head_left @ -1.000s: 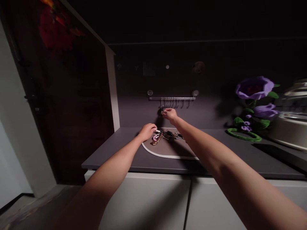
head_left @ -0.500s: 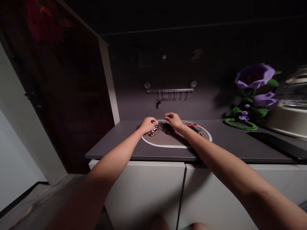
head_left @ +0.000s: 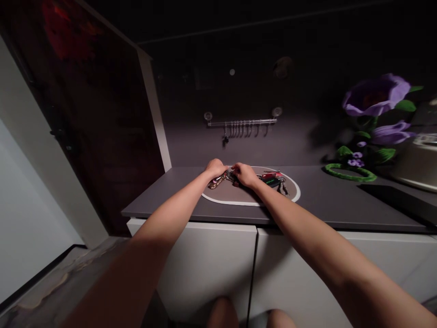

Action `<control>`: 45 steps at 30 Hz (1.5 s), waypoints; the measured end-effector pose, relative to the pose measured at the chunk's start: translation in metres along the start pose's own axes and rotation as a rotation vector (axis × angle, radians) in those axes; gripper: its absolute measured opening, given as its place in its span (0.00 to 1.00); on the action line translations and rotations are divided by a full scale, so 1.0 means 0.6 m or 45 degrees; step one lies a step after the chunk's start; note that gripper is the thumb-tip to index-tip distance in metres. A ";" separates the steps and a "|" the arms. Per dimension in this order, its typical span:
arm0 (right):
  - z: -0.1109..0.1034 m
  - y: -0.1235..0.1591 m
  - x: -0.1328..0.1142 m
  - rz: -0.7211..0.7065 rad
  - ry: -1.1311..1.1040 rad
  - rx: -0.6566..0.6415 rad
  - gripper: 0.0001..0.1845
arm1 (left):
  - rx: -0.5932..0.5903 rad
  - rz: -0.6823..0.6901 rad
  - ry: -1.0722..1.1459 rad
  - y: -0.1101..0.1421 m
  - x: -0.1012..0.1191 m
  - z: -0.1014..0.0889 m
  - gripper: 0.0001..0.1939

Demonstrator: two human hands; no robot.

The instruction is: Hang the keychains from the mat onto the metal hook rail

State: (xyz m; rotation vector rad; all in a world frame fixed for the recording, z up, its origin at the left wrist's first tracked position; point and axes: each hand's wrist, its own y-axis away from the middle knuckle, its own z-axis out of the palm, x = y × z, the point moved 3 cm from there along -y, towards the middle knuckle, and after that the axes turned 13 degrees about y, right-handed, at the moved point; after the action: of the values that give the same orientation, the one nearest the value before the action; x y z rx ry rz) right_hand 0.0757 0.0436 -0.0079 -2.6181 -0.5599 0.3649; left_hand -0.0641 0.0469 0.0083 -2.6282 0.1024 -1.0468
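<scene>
Cabinet (head_left: 218,255) is nearest, under the counter (head_left: 177,200), w/ the white-rimmed mat (head_left: 239,203) on top. Nearest of the small stuff btwn the hands is a brown strap (head_left: 217,182), its long axis slanting from near-left to far-right, so its far end points into the gap btwn the fingertips. Keys (head_left: 230,173) sit at that far end, on the mat's L half, approx. midway: L hand (head_left: 215,168) is just L of them, R hand (head_left: 245,174) just R, neither clearly nearer. L hand's fingers are drawn in narrow, palm down, over the strap's far side; can't tell if they grip it or the keys. R hand is narrow too, thumb & fingertips close together at the keys' R side; can't tell if anything's pinched. R of the R wrist, same mat: black pouch (head_left: 271,182) w/ green marks, metal chain (head_left: 283,187) beside it, red item (head_left: 272,175) a bit beyond. Farthest is the wall rail (head_left: 242,122), w/ one dark key (head_left: 226,140) hanging near its L end, beyond & above the gap btwn the hands.
</scene>
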 end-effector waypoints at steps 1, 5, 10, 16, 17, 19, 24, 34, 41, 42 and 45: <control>0.000 -0.001 0.000 -0.014 0.019 -0.007 0.14 | 0.004 -0.007 0.036 0.000 -0.002 0.003 0.13; 0.002 -0.005 0.001 -0.069 0.080 -0.026 0.15 | -0.007 -0.013 0.266 0.004 -0.016 0.012 0.10; 0.004 -0.012 0.001 -0.093 0.051 -0.036 0.13 | -0.092 0.075 0.420 0.011 -0.025 0.001 0.09; 0.001 -0.014 -0.002 -0.117 0.099 -0.061 0.12 | -0.315 0.271 0.457 0.015 -0.023 -0.022 0.08; 0.000 -0.014 -0.003 -0.123 0.106 -0.062 0.12 | -0.346 0.288 0.491 0.016 -0.022 -0.024 0.08; -0.002 -0.014 -0.005 -0.141 0.107 -0.062 0.12 | -0.388 0.305 0.560 0.017 -0.020 -0.027 0.08; -0.008 -0.013 -0.009 -0.157 0.065 -0.039 0.11 | -0.452 0.287 0.741 0.021 -0.014 -0.036 0.10; -0.026 -0.004 -0.021 -0.159 -0.229 0.040 0.08 | -0.421 0.263 1.150 0.026 -0.002 -0.047 0.12; -0.032 -0.008 -0.026 -0.086 -1.139 0.029 0.08 | -0.337 0.226 1.496 0.021 -0.004 -0.034 0.12; -0.032 -0.008 -0.026 -0.073 -1.252 0.023 0.09 | -0.318 0.214 1.518 0.020 -0.005 -0.031 0.12; -0.031 -0.008 -0.025 -0.024 -1.475 -0.006 0.07 | -0.281 0.182 1.566 0.019 -0.005 -0.021 0.11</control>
State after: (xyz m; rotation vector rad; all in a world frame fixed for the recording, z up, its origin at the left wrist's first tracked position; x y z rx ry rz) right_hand 0.0671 0.0346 0.0129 -2.1589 -0.8938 1.8807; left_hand -0.0743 0.0335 0.0114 -1.6758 0.6675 -2.4878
